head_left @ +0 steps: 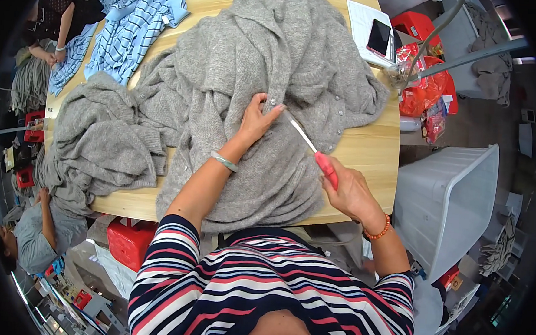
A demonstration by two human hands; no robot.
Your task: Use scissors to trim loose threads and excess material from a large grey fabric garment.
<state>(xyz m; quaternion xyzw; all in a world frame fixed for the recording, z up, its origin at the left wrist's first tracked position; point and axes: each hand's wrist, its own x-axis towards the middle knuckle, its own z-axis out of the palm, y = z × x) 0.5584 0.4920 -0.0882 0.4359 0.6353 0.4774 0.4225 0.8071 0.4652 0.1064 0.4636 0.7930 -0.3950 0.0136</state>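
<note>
A grey knitted cardigan (243,60) with small buttons lies rumpled across the table in front of me. My left hand (258,121) pinches its front band beside a button (272,101), thumb and forefinger close together. In my right hand (352,187) is a red-handled tool (326,169) with a long, narrow metal blade. The blade slants away to the left, and its far end meets the knit near my left thumb. Whether that end touches the button or only the cloth beside it, I cannot tell.
More grey knitwear (109,135) is heaped at the left of the wooden table (377,167). Blue striped garments (129,36) lie farther back. A phone (379,37) rests on papers at the right. A pale plastic bin (424,200) stands beside the table; two people work at the left.
</note>
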